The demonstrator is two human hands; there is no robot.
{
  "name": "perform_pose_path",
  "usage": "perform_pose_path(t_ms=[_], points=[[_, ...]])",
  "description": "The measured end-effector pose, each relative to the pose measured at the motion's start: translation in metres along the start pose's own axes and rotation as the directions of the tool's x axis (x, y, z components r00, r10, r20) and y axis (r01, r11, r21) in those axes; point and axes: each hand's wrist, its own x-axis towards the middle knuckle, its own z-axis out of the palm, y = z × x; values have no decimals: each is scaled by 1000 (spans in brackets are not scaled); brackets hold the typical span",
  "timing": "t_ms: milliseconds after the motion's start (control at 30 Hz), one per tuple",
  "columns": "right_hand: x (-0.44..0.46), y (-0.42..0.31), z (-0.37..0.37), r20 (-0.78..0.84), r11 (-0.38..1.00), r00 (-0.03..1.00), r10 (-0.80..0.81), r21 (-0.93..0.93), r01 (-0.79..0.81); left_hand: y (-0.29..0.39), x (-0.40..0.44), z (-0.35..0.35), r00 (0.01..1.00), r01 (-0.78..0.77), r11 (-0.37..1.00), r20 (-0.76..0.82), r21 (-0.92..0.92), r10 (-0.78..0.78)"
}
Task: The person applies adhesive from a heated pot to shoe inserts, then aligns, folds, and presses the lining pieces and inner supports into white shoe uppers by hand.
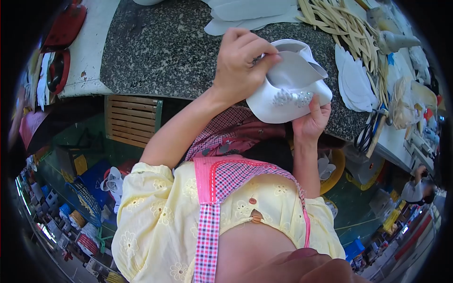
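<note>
A white shoe upper (278, 104) with a sparkling rhinestone bow on its front is held above the near part of a speckled dark stone slab (155, 52). My left hand (245, 63) is closed, pinching the upper's raised edge between thumb and fingers. From below and to the right, my right hand (312, 118) grips the front, its thumb pressed beside the bow and its other fingers mostly hidden underneath. Behind the upper lie flat white cut pieces (255, 12) on the slab.
Many beige strips (339, 35) are heaped at the back right, beside stacked white sole-shaped pieces (354, 82). Dark-handled scissors (365, 134) hang by the right edge. A slatted wooden stool (132, 120) stands below the table, and a yellow basket (337, 165) is at lower right.
</note>
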Motion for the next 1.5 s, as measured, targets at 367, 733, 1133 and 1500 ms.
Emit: perform_pose_path(t_ms=[367, 733, 1133, 1500], points=[[-4, -4, 15, -18, 976, 988, -151, -163, 146, 21, -22, -4, 929, -195, 975, 297, -107, 218], [-10, -21, 32, 93, 867, 938, 335, 358, -346, 17, -9, -14, 722, 14, 992, 688, -128, 79], [-4, -16, 32, -139, 941, 986, 89, -312, -129, 19, -26, 2, 924, -99, 961, 335, -258, 185], [17, -29, 3, 109, 939, 994, 12, -344, 26, 22, -2, -13, 661, -140, 982, 727, -123, 185]])
